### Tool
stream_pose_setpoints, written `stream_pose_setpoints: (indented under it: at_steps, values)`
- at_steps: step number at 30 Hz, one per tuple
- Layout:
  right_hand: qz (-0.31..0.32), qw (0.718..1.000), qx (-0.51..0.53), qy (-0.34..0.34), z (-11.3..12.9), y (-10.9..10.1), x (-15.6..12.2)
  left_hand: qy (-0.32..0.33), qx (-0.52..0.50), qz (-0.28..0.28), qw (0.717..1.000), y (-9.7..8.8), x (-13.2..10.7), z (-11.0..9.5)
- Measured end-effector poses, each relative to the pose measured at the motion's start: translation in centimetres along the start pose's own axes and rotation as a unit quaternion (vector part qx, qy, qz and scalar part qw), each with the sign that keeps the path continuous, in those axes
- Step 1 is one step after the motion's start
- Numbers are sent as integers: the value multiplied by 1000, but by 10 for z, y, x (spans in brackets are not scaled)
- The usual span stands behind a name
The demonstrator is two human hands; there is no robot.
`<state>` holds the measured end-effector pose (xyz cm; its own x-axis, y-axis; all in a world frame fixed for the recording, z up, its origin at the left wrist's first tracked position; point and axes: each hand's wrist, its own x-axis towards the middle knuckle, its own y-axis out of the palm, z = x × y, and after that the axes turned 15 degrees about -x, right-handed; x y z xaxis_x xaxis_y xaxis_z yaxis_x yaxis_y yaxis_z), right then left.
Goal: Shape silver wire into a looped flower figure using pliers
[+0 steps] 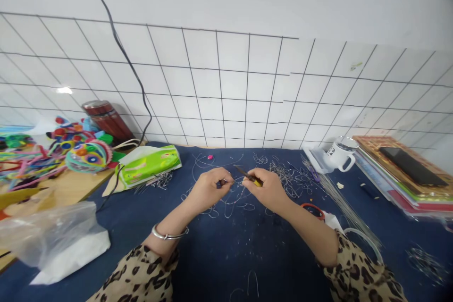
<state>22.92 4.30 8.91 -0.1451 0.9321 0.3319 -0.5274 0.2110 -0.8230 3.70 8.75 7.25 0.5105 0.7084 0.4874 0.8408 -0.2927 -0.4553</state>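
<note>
My left hand (211,188) is closed in a pinch over the dark blue cloth (226,259). A small dark piece shows at its fingertips, too small to make out. My right hand (269,190) grips a pair of pliers (249,177) with dark jaws and a yellow handle. The jaws point up and left, toward the left hand, with a gap between the two hands. Thin bent wires (231,208) lie on the cloth below and around both hands. A small pink bead (210,157) sits behind the left hand.
Tangled wire (290,177) and long straight wires (350,212) lie to the right, near red-handled scissors (313,211). Behind stand a white mug (341,155) and a stack of books (399,174). To the left are a green tissue pack (150,166) and a plastic bag (63,231).
</note>
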Motion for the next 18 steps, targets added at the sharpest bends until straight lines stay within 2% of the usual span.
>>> stream_pose_setpoints:
  at_steps: [9, 18]
  values:
    - [-42, 996, -67, -26, 1, 11, 4, 8, 5, -1, 1000, 0, -2, 3]
    - [-42, 992, -112, -31, -2, 11, 2, 9, 4, -8, 1000, 9, -4, 8]
